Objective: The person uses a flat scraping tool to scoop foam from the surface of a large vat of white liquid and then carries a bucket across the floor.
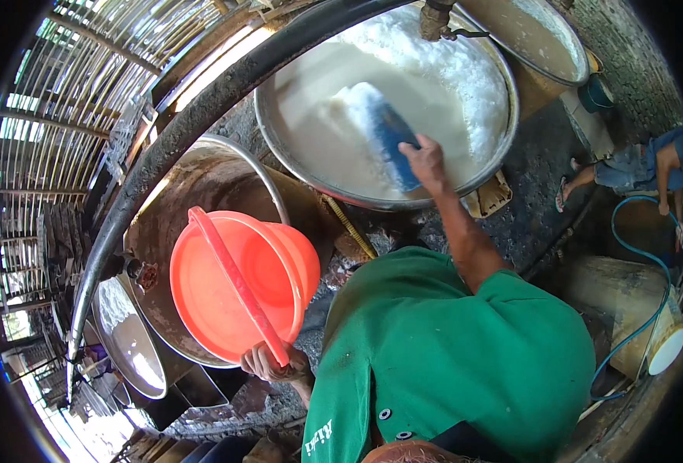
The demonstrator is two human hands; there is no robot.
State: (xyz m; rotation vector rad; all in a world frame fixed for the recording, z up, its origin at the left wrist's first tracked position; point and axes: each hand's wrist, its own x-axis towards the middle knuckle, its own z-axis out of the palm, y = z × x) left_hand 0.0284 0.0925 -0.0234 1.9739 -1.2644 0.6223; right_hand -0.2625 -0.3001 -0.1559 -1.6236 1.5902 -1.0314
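Observation:
My right hand (424, 162) grips the edge of a blue scoop or board (396, 139), which is partly in the cloudy liquid of a large round metal vat (269, 139). White foam lies on the blue tool's far end and along the vat's right and far sides. At the lower left, my left hand (275, 362) holds a red plastic basin (231, 283) tilted on its side, with a red bar across its mouth. The bar's lower end is at my fingers. The basin hangs in front of an open metal drum (162, 249).
A thick black pipe (202, 104) arches over the left side. Another vat of cloudy liquid (527, 35) stands at the upper right, and one (133, 341) at the lower left. At the right, a person (636, 168) is near a blue-green hose (636, 341).

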